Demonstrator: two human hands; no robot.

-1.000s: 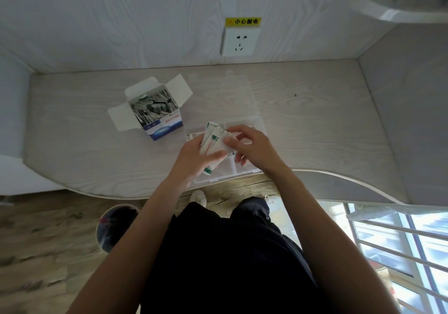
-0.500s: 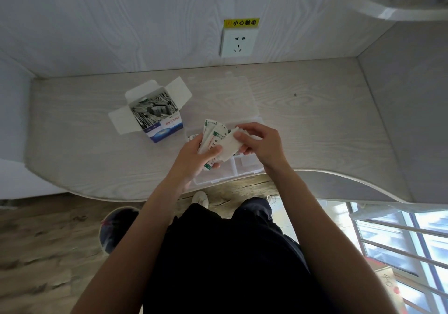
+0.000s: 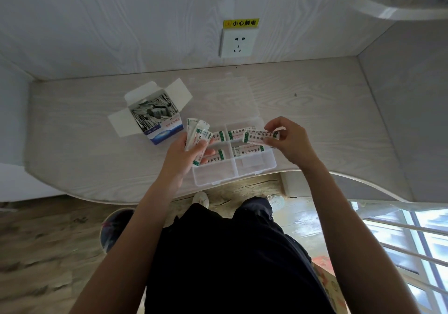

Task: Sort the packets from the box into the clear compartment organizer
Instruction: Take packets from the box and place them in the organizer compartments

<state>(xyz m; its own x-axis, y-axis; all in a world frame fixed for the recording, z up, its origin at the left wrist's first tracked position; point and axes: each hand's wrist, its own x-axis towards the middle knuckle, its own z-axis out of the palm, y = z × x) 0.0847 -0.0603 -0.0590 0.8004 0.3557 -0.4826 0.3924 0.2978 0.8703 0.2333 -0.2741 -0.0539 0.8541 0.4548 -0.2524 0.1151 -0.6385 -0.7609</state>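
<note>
An open white-and-blue box (image 3: 155, 117) full of packets stands on the desk at the left. The clear compartment organizer (image 3: 234, 176) lies at the desk's front edge, its lid folded back flat behind it. Packets lie in its four far compartments; the two near ones look bare. My left hand (image 3: 181, 155) holds a fanned bunch of packets (image 3: 197, 135) over the organizer's left side. My right hand (image 3: 288, 141) pinches one packet (image 3: 260, 136) or two between thumb and fingers above the organizer's far right compartment.
A wall socket (image 3: 237, 44) with a yellow label sits on the back panel. Side panels close the desk at left and right. Below the curved desk edge are my dark trousers, white shoes and a round bin (image 3: 114, 229) on the wooden floor.
My right hand has pulled a packet away from the bunch and moved right, over the organizer's far right compartment. My left hand stays put with the remaining packets.
</note>
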